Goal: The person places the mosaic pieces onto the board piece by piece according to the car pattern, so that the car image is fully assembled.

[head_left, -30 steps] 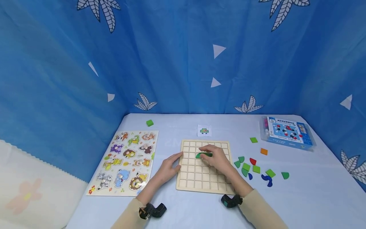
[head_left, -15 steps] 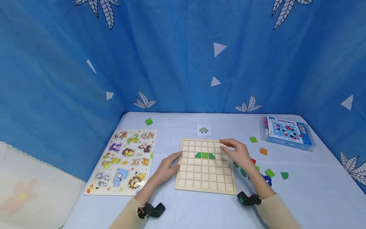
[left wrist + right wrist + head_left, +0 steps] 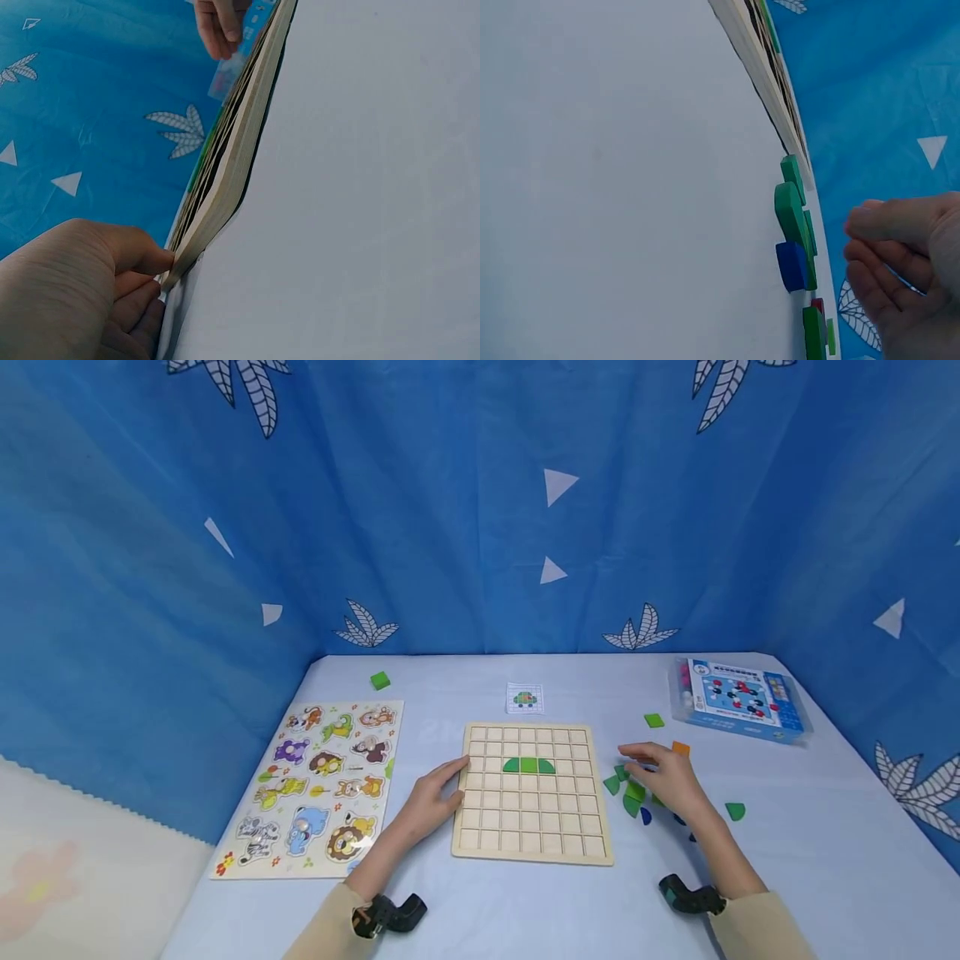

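Observation:
A wooden grid board (image 3: 532, 827) lies in the middle of the table, with three green pieces (image 3: 528, 766) in a row in its upper cells. My left hand (image 3: 442, 781) rests with straight fingers against the board's left edge; in the left wrist view my left hand (image 3: 142, 277) touches the board's side (image 3: 232, 142). My right hand (image 3: 637, 764) hovers over the loose green pieces (image 3: 632, 797) right of the board, fingers loosely curled and holding nothing. In the right wrist view its fingers (image 3: 877, 255) hang above green pieces (image 3: 789, 214) and a blue piece (image 3: 791, 266).
A small pattern card (image 3: 524, 698) lies behind the board. An animal puzzle (image 3: 315, 785) sits at the left, a blue box (image 3: 738, 697) at the back right. Stray pieces: a green cube (image 3: 380, 680), a green square (image 3: 654, 720), an orange piece (image 3: 681, 747), a green quarter (image 3: 735, 811).
My right hand let go of the green pieces on the board and moved right, off the board, to above the loose pieces. The left hand stayed at the board's edge.

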A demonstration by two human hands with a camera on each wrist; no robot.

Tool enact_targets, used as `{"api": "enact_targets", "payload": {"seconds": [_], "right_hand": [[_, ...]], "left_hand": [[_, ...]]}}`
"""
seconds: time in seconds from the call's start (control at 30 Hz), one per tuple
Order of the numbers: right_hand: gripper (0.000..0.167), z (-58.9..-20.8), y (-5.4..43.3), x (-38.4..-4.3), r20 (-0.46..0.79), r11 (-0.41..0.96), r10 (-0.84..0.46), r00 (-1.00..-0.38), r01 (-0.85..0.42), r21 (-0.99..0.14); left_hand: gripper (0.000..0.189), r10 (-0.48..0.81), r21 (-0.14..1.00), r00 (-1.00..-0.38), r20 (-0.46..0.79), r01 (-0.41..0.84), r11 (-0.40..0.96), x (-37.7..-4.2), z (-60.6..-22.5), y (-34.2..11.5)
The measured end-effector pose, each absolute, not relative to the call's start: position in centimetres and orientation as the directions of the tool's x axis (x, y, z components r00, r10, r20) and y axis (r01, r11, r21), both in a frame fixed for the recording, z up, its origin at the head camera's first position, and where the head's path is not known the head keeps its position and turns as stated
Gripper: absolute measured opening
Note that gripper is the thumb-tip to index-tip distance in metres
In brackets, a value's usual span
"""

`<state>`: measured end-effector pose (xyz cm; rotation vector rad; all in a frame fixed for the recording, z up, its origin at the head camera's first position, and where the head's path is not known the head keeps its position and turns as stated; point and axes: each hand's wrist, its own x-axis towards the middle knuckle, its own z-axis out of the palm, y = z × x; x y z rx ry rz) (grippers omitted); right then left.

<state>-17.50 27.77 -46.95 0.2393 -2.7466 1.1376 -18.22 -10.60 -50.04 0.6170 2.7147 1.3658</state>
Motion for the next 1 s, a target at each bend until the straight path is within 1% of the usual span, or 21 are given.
{"api": "enact_targets", "payload": {"seconds": [0.07,0.13,0.37,0.5,0.63,0.83,0.93,1.0], "right_hand": [[0.028,-47.1,27.8,-17.3,0.174,0.719,-0.093,-0.980,-0.188,-0.669],[0.027,-47.1,27.8,-17.3,0.170,0.740,-0.097,-0.981,-0.185,-0.646],[0.024,-48.3,27.8,-17.4,0.264,0.790,-0.142,-0.954,-0.270,-0.550],[0.023,-48.7,27.5,-17.6,0.297,0.823,-0.115,-0.948,-0.259,-0.506],[0.026,-48.7,27.3,-17.7,0.292,0.828,-0.078,-0.953,-0.225,-0.514],[0.036,-48.8,27.3,-17.4,0.248,0.788,-0.156,-0.956,-0.272,-0.552],[0.035,-48.9,27.5,-17.5,0.260,0.788,-0.174,-0.950,-0.293,-0.541],[0.033,-48.9,27.6,-17.6,0.277,0.795,-0.159,-0.948,-0.289,-0.533]], "left_hand": [[0.055,0.366,0.783,-0.920,0.139,0.328,0.529,-18.2,-50.0,-10.6],[0.055,0.370,0.785,-0.918,0.141,0.331,0.523,-18.3,-50.0,-10.5],[0.055,0.368,0.775,-0.920,0.137,0.331,0.539,-18.4,-50.1,-10.5],[0.056,0.360,0.769,-0.922,0.141,0.331,0.546,-18.2,-50.0,-10.6],[0.055,0.356,0.773,-0.922,0.154,0.337,0.538,-18.0,-50.2,-10.7],[0.055,0.359,0.774,-0.921,0.152,0.337,0.536,-17.9,-50.5,-10.9],[0.055,0.363,0.771,-0.916,0.170,0.353,0.530,-18.0,-50.5,-10.8],[0.056,0.366,0.767,-0.911,0.187,0.369,0.525,-18.1,-50.4,-10.8]]}}
